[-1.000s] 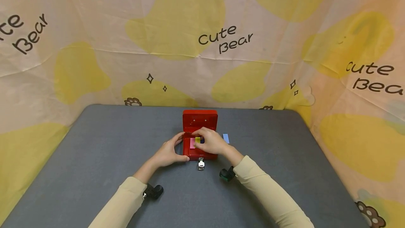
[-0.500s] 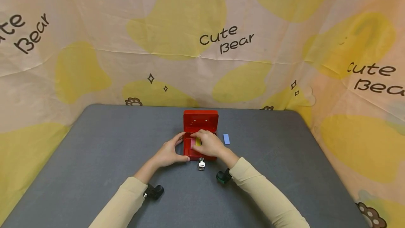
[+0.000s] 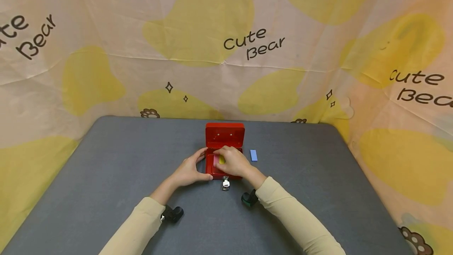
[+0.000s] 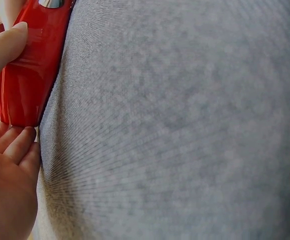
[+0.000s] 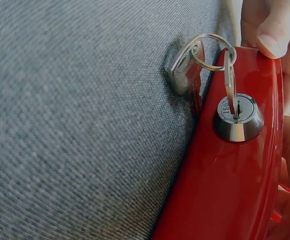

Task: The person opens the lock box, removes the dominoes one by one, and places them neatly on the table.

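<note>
The right hand (image 3: 234,162) has shifted slightly leftward inside the red box (image 3: 225,136), its grip unclear, while the left hand (image 3: 186,172) holds the box's side.

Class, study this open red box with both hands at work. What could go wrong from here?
The raised lid of the red box might fall onto the right hand, which reaches inside.
The key sticks out of the front lock, so the right hand could snag it while withdrawing.
The blue piece lies loose beside the box and might get knocked away.
</note>
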`<state>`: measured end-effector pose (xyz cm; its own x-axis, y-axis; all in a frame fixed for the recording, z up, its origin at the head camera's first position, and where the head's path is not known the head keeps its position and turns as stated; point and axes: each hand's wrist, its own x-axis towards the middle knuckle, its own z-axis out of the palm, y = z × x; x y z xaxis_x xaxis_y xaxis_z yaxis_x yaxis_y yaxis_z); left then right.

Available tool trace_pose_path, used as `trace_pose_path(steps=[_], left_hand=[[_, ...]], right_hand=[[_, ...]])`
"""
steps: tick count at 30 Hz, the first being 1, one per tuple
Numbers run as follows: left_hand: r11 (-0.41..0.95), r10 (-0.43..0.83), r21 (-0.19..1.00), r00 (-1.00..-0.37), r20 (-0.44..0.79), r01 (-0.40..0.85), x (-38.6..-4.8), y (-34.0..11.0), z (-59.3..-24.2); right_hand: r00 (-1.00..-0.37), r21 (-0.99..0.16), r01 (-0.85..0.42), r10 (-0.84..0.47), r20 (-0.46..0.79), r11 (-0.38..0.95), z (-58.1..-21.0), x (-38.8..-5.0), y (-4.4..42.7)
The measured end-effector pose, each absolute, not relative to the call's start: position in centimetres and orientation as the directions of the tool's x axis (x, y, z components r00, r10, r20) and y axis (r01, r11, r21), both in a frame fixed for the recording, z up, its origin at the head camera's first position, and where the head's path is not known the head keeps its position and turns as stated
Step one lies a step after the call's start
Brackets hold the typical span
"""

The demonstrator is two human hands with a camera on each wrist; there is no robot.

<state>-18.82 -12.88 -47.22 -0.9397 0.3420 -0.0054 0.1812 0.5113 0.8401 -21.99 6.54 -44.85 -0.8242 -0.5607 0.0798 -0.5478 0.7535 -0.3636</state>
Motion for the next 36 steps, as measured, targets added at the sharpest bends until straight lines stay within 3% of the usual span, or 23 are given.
trace_pose_path(steps=[23,36], left_hand=[[0.500,0.350,0.845,-0.937,0.002,0.189,-18.90,-12.95,-47.15],[0.502,0.352,0.839,-0.935,0.027,0.213,-18.99,-13.03,-47.29]], right_hand=[[-0.829,-0.354,-0.542,-0.555,0.076,0.762,-45.03,-21.86,6.34],[-0.791,-0.350,-0.597,-0.601,0.111,0.722,-45.16,-21.91,6.49]])
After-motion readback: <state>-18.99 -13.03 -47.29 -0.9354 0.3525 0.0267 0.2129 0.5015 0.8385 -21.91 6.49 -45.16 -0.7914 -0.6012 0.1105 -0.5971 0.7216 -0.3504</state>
